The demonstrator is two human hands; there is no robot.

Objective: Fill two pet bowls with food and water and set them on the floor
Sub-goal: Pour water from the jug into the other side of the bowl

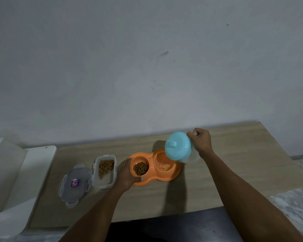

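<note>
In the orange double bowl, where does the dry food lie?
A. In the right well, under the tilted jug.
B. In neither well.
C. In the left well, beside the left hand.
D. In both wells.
C: the kibble lies in the left well of the orange bowl, whose rim the left hand grips; the right well holds only clear liquid.

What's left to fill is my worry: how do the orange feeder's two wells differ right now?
The left well holds brown kibble; the right well holds clear water. The left hand grips the feeder beside the left well; the jug in the right hand tilts over the right well. Both are round.
</note>
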